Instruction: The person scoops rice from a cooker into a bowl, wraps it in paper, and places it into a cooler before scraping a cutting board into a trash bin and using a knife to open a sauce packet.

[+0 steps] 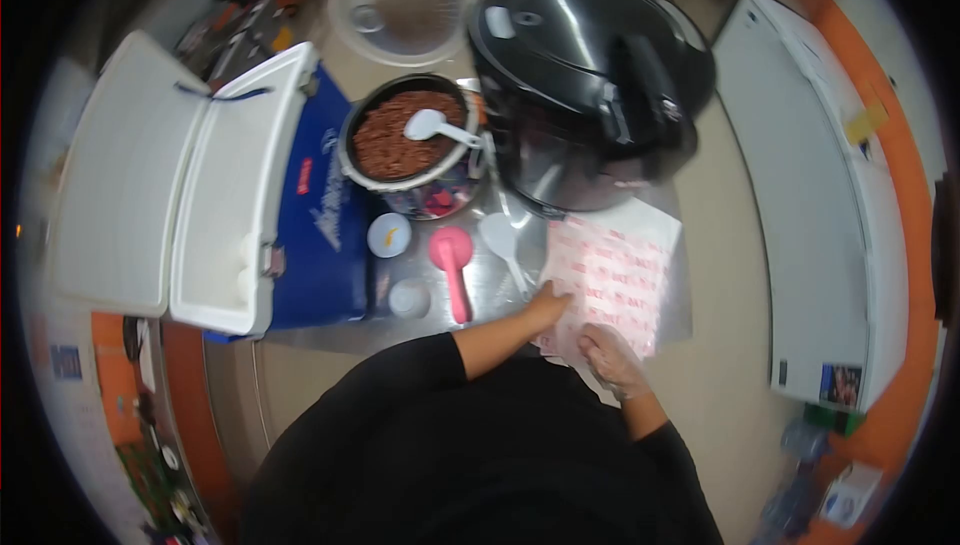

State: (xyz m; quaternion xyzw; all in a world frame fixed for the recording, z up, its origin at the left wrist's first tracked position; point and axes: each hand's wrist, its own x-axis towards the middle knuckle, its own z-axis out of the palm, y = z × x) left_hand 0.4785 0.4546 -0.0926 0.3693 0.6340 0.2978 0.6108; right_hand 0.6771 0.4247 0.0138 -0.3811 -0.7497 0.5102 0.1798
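A stack of white wrapping paper (615, 270) with red print lies at the table's front right. My bare left hand (545, 308) is at its left edge, fingers closed on the paper. My right hand (613, 360), in a clear plastic glove, is closed at the near edge, where a pale sheet hangs between both hands. Its fingertips are partly blurred, but they seem to pinch the paper. Left of the stack lie a white rice paddle (499, 237) and a pink scoop (453, 250).
A pot of brown food (390, 150) holds a white spoon (428, 125). Behind the paper stands a large black cooker (590, 55). At left is an open blue cooler (315, 215); nearby are small cups (408, 298) and a round clear lid (400, 5). A white chest (800, 185) stands right.
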